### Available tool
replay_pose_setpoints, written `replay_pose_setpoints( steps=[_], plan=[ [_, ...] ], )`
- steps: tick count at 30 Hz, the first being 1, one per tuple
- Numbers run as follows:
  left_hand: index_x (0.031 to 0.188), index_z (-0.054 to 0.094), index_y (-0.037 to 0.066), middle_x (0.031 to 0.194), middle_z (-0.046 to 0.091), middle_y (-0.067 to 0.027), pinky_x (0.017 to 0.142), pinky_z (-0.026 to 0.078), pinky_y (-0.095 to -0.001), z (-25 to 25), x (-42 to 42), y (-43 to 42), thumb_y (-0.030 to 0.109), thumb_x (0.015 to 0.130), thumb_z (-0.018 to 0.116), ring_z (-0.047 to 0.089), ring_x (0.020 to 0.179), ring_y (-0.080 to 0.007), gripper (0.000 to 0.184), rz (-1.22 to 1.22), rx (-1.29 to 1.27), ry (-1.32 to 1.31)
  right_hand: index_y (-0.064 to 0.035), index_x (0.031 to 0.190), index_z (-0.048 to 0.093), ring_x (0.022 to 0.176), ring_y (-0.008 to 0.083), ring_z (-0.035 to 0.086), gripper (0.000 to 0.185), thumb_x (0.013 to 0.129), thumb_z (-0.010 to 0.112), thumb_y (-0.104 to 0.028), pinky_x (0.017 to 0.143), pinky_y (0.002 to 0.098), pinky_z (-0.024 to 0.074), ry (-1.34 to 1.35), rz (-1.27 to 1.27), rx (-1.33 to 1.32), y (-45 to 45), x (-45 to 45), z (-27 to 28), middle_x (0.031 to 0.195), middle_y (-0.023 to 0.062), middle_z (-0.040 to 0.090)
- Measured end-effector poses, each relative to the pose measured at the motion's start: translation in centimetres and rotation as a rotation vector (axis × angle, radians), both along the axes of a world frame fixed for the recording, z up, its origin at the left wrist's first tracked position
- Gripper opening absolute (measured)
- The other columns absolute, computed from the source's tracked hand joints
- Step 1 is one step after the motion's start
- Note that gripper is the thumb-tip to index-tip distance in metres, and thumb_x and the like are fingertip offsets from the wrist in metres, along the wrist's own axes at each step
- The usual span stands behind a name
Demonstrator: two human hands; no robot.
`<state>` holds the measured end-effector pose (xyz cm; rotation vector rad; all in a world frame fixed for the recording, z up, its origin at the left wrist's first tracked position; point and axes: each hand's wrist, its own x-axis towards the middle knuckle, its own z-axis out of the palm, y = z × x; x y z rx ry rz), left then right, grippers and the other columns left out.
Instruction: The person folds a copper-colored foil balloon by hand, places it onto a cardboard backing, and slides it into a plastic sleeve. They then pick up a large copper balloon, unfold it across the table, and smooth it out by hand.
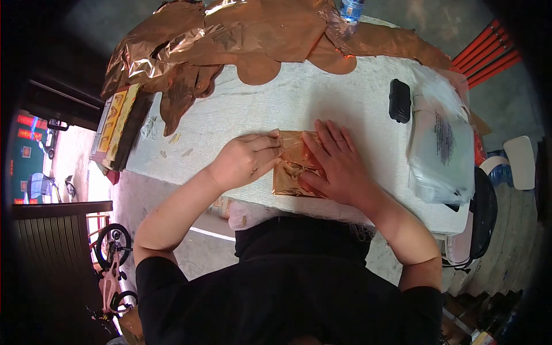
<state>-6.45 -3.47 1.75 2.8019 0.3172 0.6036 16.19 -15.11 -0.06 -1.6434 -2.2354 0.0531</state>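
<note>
A shiny copper-coloured foil packet [290,178] lies on the white cloth-covered table near its front edge. At its upper left side, the fingers of my left hand [244,161] are pinched together on the packet's edge. My right hand [342,167] rests flat over the right part of the packet, palm down with its fingers spread, hiding that part. Large crumpled copper foil sheets [264,34] with rounded edges lie across the far side of the table.
A black case [399,101] and a stack of clear plastic bags [440,149] lie on the right of the table [230,109]. A water bottle [351,10] stands at the far edge. A yellow box [115,123] is at the left edge.
</note>
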Motion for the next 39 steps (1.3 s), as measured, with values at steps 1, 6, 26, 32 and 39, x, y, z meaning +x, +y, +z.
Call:
replay_pose_setpoints(
  steps=[1, 6, 26, 32, 39],
  plan=[
    [0.095, 0.07, 0.003, 0.105, 0.067, -0.0113, 0.086, 0.054, -0.0345, 0.0, -0.1, 0.1, 0.011, 0.08, 0.069, 0.065, 0.104, -0.0266, 0.017, -0.001, -0.001, 0.0, -0.0052, 0.14, 0.042, 0.136, 0.0412, 0.032, 0.071, 0.087, 0.057, -0.05, 0.114, 0.0528, 0.0188, -0.002, 0.002, 0.002, 0.0, 0.0, 0.0, 0.145, 0.0247, 0.036],
    [0.111, 0.067, 0.004, 0.103, 0.066, -0.0118, 0.089, 0.053, -0.0369, 0.2, -0.5, 0.4, 0.01, 0.08, 0.066, 0.062, 0.108, -0.0281, 0.031, -0.038, -0.076, 0.028, -0.0066, 0.141, 0.041, 0.136, 0.041, 0.032, 0.071, 0.087, 0.057, -0.051, 0.114, 0.0527, 0.0189, -0.013, 0.01, -0.005, -0.1, 0.1, 0.1, 0.145, 0.0244, 0.036],
    [0.132, 0.056, 0.01, 0.145, 0.041, -0.0165, 0.106, 0.036, -0.0462, 1.4, -1.5, 0.8, 0.035, 0.084, 0.064, 0.042, 0.131, -0.0346, 0.055, -0.108, -0.161, 0.231, -0.0084, 0.144, 0.038, 0.136, 0.0425, 0.03, 0.081, 0.082, 0.061, -0.056, 0.113, 0.054, 0.0185, -0.011, 0.027, -0.041, -0.1, 0.2, 0.4, 0.147, 0.025, 0.032],
    [0.133, 0.053, 0.006, 0.147, 0.041, -0.0153, 0.111, 0.032, -0.0451, 1.2, -1.4, 0.5, 0.035, 0.085, 0.064, 0.036, 0.137, -0.0336, 0.057, -0.121, -0.116, 0.271, -0.0099, 0.143, 0.039, 0.137, 0.0423, 0.03, 0.08, 0.082, 0.06, -0.057, 0.114, 0.0533, 0.0181, 0.021, 0.017, -0.062, -0.1, 0.1, 0.5, 0.147, 0.0251, 0.032],
    [0.132, 0.053, 0.002, 0.143, 0.045, -0.017, 0.11, 0.033, -0.0446, 1.6, -1.2, 0.4, 0.03, 0.085, 0.064, 0.04, 0.135, -0.034, 0.056, -0.133, -0.17, 0.254, 0.0044, 0.142, 0.034, 0.139, 0.0386, 0.028, 0.079, 0.088, 0.054, -0.051, 0.114, 0.051, 0.0175, 0.032, -0.027, -0.047, -0.5, 1.0, -0.1, 0.148, 0.0254, 0.03]
  ],
)
